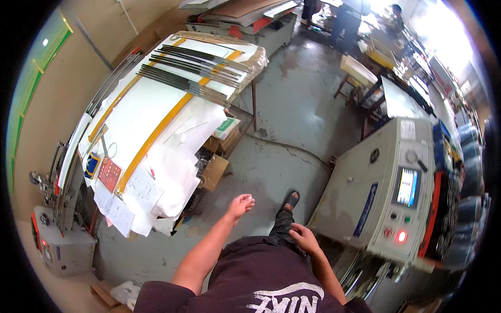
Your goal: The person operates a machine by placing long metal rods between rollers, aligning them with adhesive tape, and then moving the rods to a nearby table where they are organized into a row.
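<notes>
My left hand hovers above the grey floor, between the draped worktable and my leg. Its fingers are loosely curled and slightly apart, and I see nothing in them. Over my dark trousers hangs my right hand, empty as far as it shows, fingers half bent and partly apart. To the left stands a worktable covered with white sheets and yellow strips. Long dark rods with lighter ends lie across its far part. Papers, a red card and scissors rest on its near part.
A large beige machine with a lit screen and a glowing red button stands close on my right. Cardboard boxes sit under the table. A cable crosses the floor. Other people are far ahead.
</notes>
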Tool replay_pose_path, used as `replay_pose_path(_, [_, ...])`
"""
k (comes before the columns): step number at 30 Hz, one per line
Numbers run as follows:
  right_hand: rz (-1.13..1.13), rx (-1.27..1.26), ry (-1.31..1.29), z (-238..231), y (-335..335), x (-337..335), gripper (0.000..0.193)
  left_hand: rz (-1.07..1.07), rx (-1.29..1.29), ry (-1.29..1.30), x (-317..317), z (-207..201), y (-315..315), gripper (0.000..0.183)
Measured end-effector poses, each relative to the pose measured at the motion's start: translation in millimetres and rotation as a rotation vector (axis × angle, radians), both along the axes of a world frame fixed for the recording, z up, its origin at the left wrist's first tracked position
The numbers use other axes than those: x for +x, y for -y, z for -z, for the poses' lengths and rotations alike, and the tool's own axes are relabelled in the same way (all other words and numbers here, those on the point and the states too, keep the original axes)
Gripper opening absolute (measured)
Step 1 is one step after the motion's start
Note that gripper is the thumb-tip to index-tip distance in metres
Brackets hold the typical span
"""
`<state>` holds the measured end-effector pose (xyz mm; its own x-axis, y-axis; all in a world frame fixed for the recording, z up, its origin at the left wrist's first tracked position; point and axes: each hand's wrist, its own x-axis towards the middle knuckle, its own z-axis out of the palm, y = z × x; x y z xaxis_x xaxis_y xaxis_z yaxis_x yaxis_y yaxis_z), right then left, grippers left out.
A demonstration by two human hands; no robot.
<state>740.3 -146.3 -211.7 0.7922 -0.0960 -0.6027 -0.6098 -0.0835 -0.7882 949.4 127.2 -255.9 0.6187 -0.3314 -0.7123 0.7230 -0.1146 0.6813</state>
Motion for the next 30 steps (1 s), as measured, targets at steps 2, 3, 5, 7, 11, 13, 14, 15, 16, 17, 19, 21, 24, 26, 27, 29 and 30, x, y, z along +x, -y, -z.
replay_pose_path(2, [-0.049, -0.078, 0.020, -5, 35, 57, 0.053, -0.085, -0.063, 0.010, 36, -17, 34, 0.040])
replay_pose_path(3, [-0.109, -0.122, 0.048, -12, 54, 84, 0.053, -0.137, -0.093, 0.014, 52, -23, 51, 0.039])
replay_pose_path(5, [-0.232, -0.282, 0.095, -26, 91, 141, 0.054, -0.248, -0.173, 0.010, 88, -35, 83, 0.035])
replay_pose_path(7, [-0.313, -0.324, 0.102, -41, 123, 196, 0.054, -0.351, -0.235, 0.024, 119, -47, 110, 0.033])
replay_pose_path(11, [-0.490, -0.388, 0.156, -62, 174, 301, 0.052, -0.545, -0.353, 0.069, 187, -72, 152, 0.031])
replay_pose_path(13, [-0.524, -0.377, 0.192, -67, 191, 348, 0.053, -0.630, -0.409, 0.093, 218, -85, 163, 0.032])
replay_pose_path(14, [-0.524, -0.353, 0.168, -69, 198, 374, 0.053, -0.645, -0.422, 0.087, 233, -90, 167, 0.034])
replay_pose_path(15, [-0.516, -0.303, 0.174, -69, 200, 396, 0.053, -0.668, -0.459, 0.094, 247, -96, 170, 0.035])
replay_pose_path(16, [-0.502, -0.342, 0.176, -69, 200, 417, 0.053, -0.687, -0.495, 0.102, 263, -100, 172, 0.035])
replay_pose_path(17, [-0.506, -0.320, 0.195, -68, 200, 439, 0.052, -0.708, -0.538, 0.111, 279, -103, 175, 0.036])
replay_pose_path(19, [-0.506, -0.281, 0.199, -71, 199, 479, 0.051, -0.789, -0.552, 0.082, 311, -103, 178, 0.038])
replay_pose_path(21, [-0.487, -0.192, 0.207, -76, 194, 520, 0.049, -0.876, -0.595, 0.057, 344, -99, 181, 0.040])
replay_pose_path(24, [-0.457, -0.041, 0.228, -93, 182, 573, 0.047, -1.006, -0.671, 0.003, 372, -89, 185, 0.043])
replay_pose_path(26, [-0.475, 0.005, 0.257, -107, 171, 615, 0.047, -1.056, -0.711, -0.021, 389, -82, 189, 0.044])
replay_pose_path(27, [-0.475, 0.024, 0.265, -116, 164, 640, 0.046, -1.087, -0.719, -0.009, 398, -80, 192, 0.045])
replay_pose_path(29, [-0.483, 0.118, 0.288, -132, 150, 688, 0.042, -1.181, -0.752, -0.028, 410, -77, 200, 0.046])
replay_pose_path(30, [-0.480, 0.165, 0.297, -138, 143, 714, 0.042, -1.193, -0.746, -0.015, 416, -75, 203, 0.047])
